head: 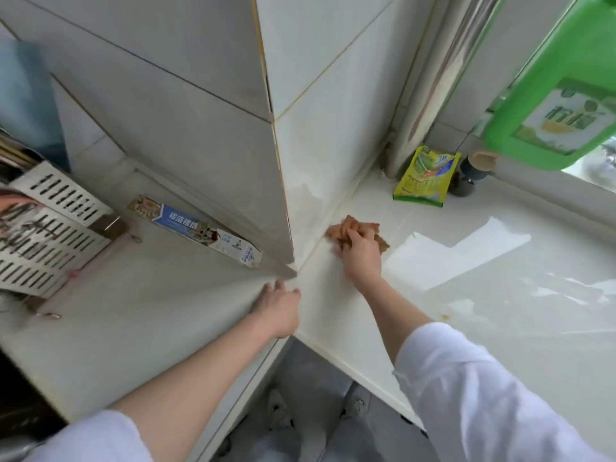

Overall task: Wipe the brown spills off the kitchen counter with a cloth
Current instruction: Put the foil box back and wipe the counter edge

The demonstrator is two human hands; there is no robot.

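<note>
My right hand [361,255] grips a crumpled orange-brown cloth [346,228] and presses it on the white counter [466,295], close to the foot of the tiled wall corner. My left hand [280,305] rests flat on the counter's inner corner edge, its fingers straight and holding nothing. A small brown spill [445,316] sits on the glossy counter to the right of my right forearm.
A long foil box [196,230] lies against the wall on the left counter, beside a perforated metal rack [50,225]. A yellow-green packet [425,176] and a dark small jar [471,173] stand by the window. A green jug [560,95] hangs at top right.
</note>
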